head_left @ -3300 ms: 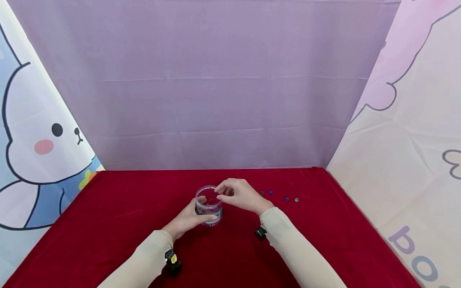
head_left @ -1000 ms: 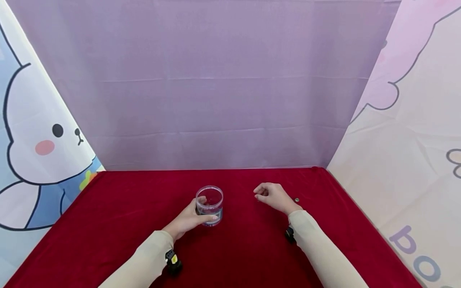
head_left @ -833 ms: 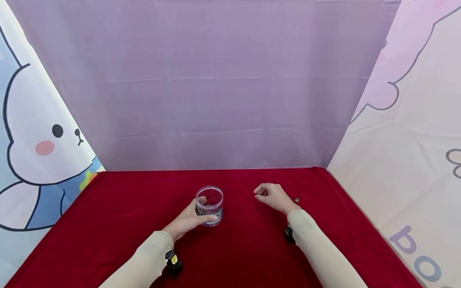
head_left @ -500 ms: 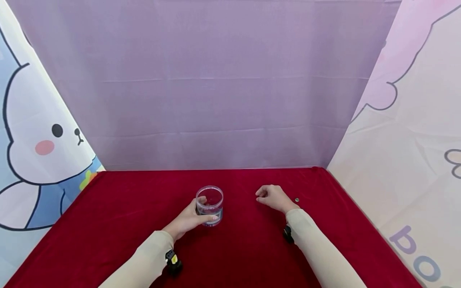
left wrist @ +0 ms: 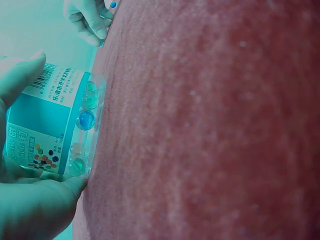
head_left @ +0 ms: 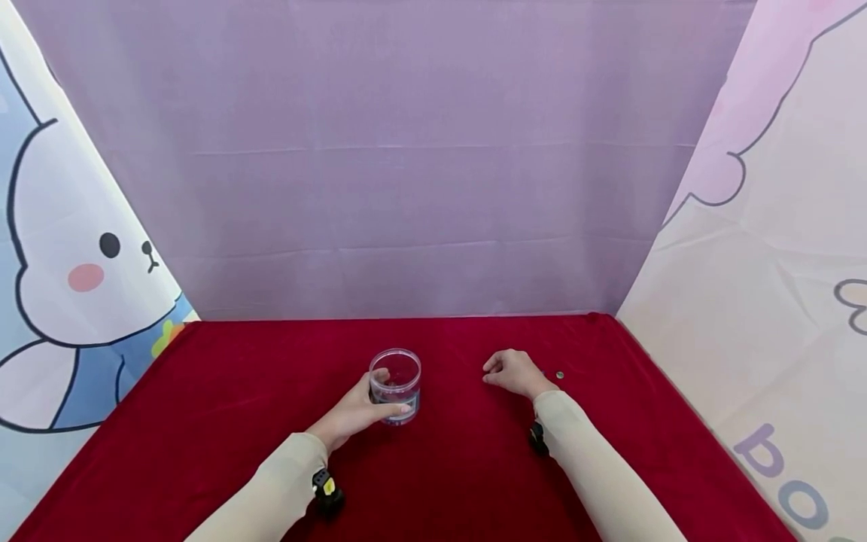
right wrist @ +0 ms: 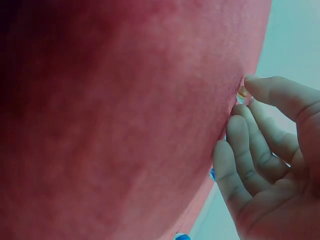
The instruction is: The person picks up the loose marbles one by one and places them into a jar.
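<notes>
My left hand grips a clear plastic jar round its side, thumb across the label. The jar stands upright and uncovered, and several glass marbles lie at its bottom in the left wrist view. Down on the cloth, my right hand pinches a clear marble with a yellow-orange swirl between thumb and index fingertip; the head view hides this marble. Past the curled fingers, a blue marble and another blue-and-white marble show in the right wrist view.
A greenish marble lies to the right of the right hand. Red velvet cloth covers the table. A lilac curtain closes off the back, and printed cartoon sheets hang at both sides.
My right hand has left the jar's mouth and come down on the cloth to the right, among the marbles. During the last second it shifts slightly rightward. The left hand and jar stay put.
</notes>
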A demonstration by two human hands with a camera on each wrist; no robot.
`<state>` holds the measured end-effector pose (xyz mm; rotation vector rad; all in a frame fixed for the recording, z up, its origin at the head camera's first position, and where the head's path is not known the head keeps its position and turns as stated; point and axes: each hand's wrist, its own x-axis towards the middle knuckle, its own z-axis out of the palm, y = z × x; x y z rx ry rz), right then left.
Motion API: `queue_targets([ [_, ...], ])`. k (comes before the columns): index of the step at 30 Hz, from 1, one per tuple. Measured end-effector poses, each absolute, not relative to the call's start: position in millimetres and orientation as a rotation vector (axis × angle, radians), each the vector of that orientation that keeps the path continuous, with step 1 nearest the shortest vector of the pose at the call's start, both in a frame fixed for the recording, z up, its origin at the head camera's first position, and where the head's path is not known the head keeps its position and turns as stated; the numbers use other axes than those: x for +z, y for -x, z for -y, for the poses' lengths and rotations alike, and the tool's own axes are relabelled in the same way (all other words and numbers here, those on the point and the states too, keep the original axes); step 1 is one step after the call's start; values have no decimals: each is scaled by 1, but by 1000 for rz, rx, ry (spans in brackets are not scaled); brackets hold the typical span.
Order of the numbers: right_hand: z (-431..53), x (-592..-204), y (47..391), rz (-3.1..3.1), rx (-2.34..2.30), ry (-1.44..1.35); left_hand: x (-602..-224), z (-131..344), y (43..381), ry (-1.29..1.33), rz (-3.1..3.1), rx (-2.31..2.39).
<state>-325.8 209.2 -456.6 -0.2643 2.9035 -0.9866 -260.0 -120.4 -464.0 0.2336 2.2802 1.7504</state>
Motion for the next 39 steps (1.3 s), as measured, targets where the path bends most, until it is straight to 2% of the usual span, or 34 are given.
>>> queue_targets([
  [39,-212,-450,317,-2910,-1019,288,-461,118,257,-246,-2258,1758],
])
